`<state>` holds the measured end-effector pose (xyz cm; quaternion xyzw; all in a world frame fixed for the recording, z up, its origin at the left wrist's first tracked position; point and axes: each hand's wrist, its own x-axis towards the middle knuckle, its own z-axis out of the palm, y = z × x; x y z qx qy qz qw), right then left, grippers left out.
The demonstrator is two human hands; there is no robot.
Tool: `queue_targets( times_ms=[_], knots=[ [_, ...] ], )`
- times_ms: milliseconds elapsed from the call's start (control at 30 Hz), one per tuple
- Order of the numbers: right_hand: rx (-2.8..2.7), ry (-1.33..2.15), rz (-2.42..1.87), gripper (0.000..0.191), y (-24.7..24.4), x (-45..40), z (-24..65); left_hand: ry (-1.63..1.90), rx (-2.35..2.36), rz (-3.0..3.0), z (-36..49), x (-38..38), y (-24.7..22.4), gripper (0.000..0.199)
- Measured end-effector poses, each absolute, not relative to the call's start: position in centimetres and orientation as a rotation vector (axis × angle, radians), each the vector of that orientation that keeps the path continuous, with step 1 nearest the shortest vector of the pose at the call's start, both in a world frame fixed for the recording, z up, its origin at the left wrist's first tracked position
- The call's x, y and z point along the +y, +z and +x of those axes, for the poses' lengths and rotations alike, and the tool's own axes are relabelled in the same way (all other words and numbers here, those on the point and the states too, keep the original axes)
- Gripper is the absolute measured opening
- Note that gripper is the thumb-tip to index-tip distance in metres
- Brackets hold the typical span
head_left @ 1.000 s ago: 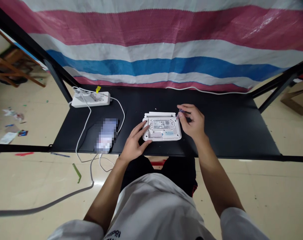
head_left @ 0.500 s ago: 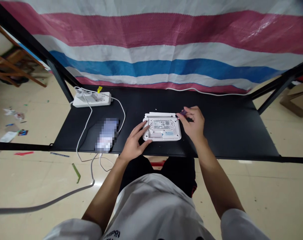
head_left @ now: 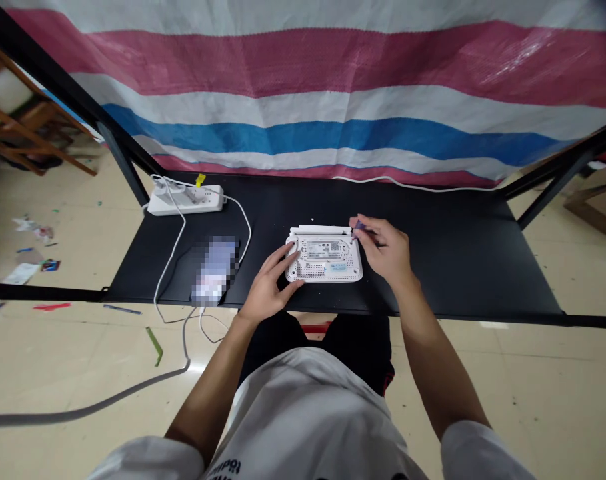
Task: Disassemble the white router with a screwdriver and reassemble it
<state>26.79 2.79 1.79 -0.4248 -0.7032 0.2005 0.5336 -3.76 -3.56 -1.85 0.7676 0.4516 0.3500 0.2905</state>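
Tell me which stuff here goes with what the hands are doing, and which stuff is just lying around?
With the hands:
- white router, bottom side up
- left hand, resting on it
- right hand, pinching a small purple thing

Just lying around:
- white power strip
- white cable
- blurred flat object
- green strip on the floor

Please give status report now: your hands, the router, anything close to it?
Left hand resting on white router, underside up. Right hand pinching small purple item at router's far right corner. Blurred rectangular object lying left of router.
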Motion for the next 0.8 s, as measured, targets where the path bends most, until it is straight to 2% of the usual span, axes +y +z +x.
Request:
queue_targets(
  times_ms=[167, 300, 467, 633, 800],
  knots=[
    [-1.643, 0.242, -0.999, 0.022, 2.23, 2.84, 26.50, 0.937, 1.210, 2.049, -3.70, -3.56, -1.85, 0.064],
    [-1.697, 0.485, -1.013, 0.029, 2.34, 2.96, 26.68, 0.949, 1.200, 2.055, -3.72, -3.55, -1.89, 0.064],
    [-1.652, 0.273, -1.033, 0.022, 2.10, 2.82, 26.96, 0.946, 1.204, 2.053, -3.74, -3.52, -1.92, 0.065],
    [-1.654, 0.535, -1.011, 0.028, 1.89, 3.18, 26.92, 0.940, 1.215, 2.062, -3.75, -3.51, -1.99, 0.065],
    [-1.591, 0.367, -1.066, 0.022, 2.01, 3.33, 27.18, 0.949, 1.217, 2.059, -3.77, -3.54, -2.00, 0.065]
  ],
)
